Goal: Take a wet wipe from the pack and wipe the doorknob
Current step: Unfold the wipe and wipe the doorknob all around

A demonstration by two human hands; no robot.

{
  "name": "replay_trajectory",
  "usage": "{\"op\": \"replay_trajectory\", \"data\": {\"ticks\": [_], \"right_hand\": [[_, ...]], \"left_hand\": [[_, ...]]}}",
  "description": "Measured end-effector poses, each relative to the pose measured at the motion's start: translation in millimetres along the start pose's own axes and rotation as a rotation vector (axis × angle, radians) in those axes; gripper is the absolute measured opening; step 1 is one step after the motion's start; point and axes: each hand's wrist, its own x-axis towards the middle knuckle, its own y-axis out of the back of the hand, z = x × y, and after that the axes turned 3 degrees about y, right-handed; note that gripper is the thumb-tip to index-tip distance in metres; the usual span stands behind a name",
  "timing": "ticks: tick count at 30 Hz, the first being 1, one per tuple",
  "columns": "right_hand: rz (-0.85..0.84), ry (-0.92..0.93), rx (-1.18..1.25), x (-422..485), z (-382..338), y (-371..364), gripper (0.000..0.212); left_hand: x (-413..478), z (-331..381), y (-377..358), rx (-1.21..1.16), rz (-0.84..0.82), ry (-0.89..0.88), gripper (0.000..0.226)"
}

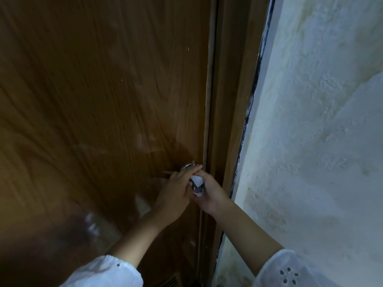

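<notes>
The doorknob [187,166] sits on the right edge of a brown wooden door [103,100]. Only a sliver of its shiny metal shows above my fingers. A white wet wipe [196,180] is bunched over the knob between my two hands. My right hand [210,192] grips the wipe from the right and below, pressing it on the knob. My left hand [176,190] cups the knob from the left, its fingers reaching over the top. Most of the knob is hidden by the hands and wipe. The pack of wipes is out of view.
The brown door frame [226,100] runs just right of the knob. Beyond it stands a rough white plastered wall [321,131]. A vent grille [170,282] shows at the door's bottom edge. White sleeves cover both forearms low in the view.
</notes>
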Motion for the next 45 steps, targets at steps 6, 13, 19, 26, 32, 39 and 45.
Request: {"op": "replay_trajectory", "data": {"ticks": [6, 13, 19, 26, 32, 39, 45], "right_hand": [[0.040, 0.029, -0.057, -13, 3, 0, 0.037], [0.227, 0.677, -0.776, -27, 21, 11, 0.026], [0.430, 0.932, -1.149, -39, 22, 25, 0.024], [0.328, 0.796, -0.967, -37, 34, 31, 0.025], [0.221, 0.761, -0.784, -32, 31, 27, 0.011], [0.349, 0.792, -0.729, -22, 23, 30, 0.004], [0.256, 0.855, -0.789, -26, 27, 26, 0.006]], "left_hand": [[-7, 10, -1, 0.003, -0.006, 0.061, 0.040], [-3, 14, 2, -0.008, 0.109, -0.029, 0.018], [-7, 19, -2, -0.082, 0.198, -0.030, 0.009], [-15, 7, -6, -0.103, 0.179, -0.006, 0.022], [-11, 6, -10, -0.228, 0.225, 0.090, 0.031], [-12, 7, -16, -0.262, 0.233, 0.127, 0.041], [-11, 8, -18, -0.279, 0.271, 0.118, 0.043]]}}
